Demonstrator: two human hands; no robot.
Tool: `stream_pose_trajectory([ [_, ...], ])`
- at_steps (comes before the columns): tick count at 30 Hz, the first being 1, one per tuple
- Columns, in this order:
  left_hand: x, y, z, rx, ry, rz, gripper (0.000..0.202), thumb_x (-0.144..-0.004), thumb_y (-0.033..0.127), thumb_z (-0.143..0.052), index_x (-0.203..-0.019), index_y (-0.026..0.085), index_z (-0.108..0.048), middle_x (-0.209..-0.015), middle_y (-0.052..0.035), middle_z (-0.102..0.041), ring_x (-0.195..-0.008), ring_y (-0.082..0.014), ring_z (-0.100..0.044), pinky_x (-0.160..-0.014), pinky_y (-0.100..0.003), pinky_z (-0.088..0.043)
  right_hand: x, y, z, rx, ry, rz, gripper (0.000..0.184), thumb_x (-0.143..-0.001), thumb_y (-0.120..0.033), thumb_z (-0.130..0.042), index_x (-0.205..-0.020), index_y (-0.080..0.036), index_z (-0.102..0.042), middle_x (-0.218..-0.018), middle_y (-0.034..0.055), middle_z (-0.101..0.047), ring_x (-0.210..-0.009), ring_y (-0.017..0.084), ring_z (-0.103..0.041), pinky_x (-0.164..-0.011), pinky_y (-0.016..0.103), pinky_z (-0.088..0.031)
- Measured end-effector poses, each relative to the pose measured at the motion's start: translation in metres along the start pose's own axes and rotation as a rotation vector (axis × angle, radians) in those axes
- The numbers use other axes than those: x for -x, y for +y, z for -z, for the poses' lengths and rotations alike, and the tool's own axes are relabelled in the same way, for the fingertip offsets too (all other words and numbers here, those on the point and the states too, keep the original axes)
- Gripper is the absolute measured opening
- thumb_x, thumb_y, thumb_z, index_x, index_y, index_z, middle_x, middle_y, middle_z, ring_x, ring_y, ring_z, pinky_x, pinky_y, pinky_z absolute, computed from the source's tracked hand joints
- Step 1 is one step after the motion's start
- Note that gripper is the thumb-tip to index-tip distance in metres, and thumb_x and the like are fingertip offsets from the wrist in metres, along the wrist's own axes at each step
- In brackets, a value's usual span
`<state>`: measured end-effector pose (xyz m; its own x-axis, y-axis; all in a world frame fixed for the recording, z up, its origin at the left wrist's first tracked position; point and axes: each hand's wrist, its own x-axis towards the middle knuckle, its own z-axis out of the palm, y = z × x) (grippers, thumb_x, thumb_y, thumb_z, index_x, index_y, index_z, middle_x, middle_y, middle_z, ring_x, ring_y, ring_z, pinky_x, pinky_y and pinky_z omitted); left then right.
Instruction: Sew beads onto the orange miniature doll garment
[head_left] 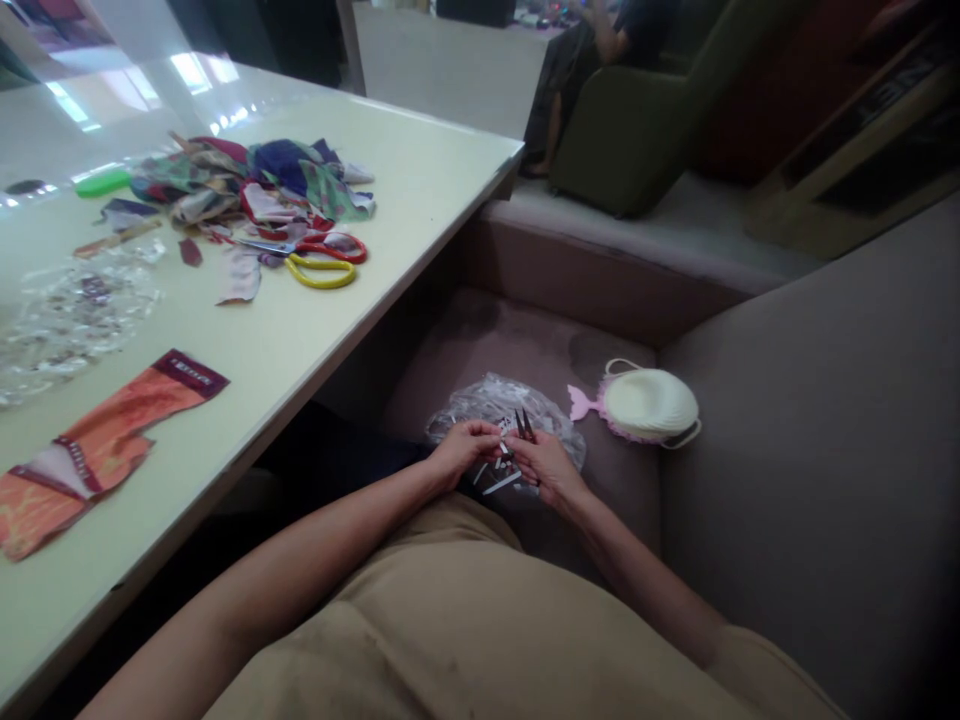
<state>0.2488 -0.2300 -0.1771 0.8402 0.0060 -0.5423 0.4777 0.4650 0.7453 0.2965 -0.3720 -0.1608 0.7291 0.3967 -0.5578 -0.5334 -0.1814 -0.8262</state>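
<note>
The person is sitting on a sofa seat (619, 505) and is working low, over the lap, with both hands close together. The right hand (547, 467) is closing around a small dark pointed tool (523, 425), maybe tweezers or small pliers, but I cannot tell exactly which, and it is pointing up, perhaps so the tips stay in view. The left hand (469, 450) is curling its fingers toward the tool, but I cannot tell if it is grasping something. Thin white strips (499, 482) are lying just below the hands, and a clear plastic bag (502, 408) is resting behind them, probably keeping the small pieces together. A cream shell-shaped piece with a pink tail (645, 405) is lying beside the bag. On the surface (420, 170) to the left, scissors with red and yellow handles (322, 260) are lying near a pile of fabric scraps (255, 185), and an orange printed wrapper (97, 460) is lying near the edge. Farther away, another person (600, 60) is sitting in a green armchair (630, 130).
</note>
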Motion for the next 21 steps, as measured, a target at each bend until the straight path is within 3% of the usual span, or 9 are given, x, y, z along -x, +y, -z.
stream_pose_trajectory([
  [6,-0.003,-0.002,0.001,-0.047,-0.009,0.017,0.025,-0.092,0.032,-0.057,-0.107,0.012,-0.06,-0.101,-0.0063,-0.064,-0.084,-0.0152,-0.063,-0.073,-0.033,-0.056,-0.004,-0.004,0.007,0.017,0.049,0.031,0.033,-0.064,-0.044,-0.071,-0.08,-0.022,-0.051,-0.042,-0.0129,-0.031,-0.033,0.003,-0.02,-0.033,0.019,-0.011],
  [10,-0.002,0.0,0.0,-0.034,-0.008,0.002,0.018,-0.089,0.027,-0.061,-0.096,0.011,-0.063,-0.087,-0.0029,-0.065,-0.072,-0.0114,-0.062,-0.068,-0.028,-0.054,-0.003,-0.006,0.006,0.05,0.043,0.054,0.032,-0.062,-0.041,-0.072,-0.076,-0.022,-0.051,-0.042,-0.0127,-0.032,-0.034,0.004,-0.021,-0.035,0.02,-0.012],
  [14,0.0,0.001,-0.002,0.006,0.007,-0.014,0.011,-0.079,0.018,-0.071,-0.084,0.01,-0.067,-0.07,0.0,-0.065,-0.058,-0.0065,-0.058,-0.066,-0.021,-0.049,-0.003,-0.002,0.001,0.082,0.039,0.106,0.029,-0.06,-0.037,-0.072,-0.07,-0.02,-0.051,-0.048,-0.0094,-0.042,-0.04,0.005,-0.031,-0.039,0.02,-0.021],
  [21,0.004,0.001,-0.002,0.049,0.026,0.0,0.022,-0.074,0.031,-0.075,-0.073,0.011,-0.066,-0.064,-0.0021,-0.066,-0.057,-0.0094,-0.061,-0.064,-0.022,-0.05,-0.008,0.009,0.002,0.116,0.049,0.184,0.024,-0.062,-0.037,-0.069,-0.068,-0.02,-0.053,-0.058,-0.005,-0.051,-0.051,0.009,-0.043,-0.048,0.022,-0.033],
])
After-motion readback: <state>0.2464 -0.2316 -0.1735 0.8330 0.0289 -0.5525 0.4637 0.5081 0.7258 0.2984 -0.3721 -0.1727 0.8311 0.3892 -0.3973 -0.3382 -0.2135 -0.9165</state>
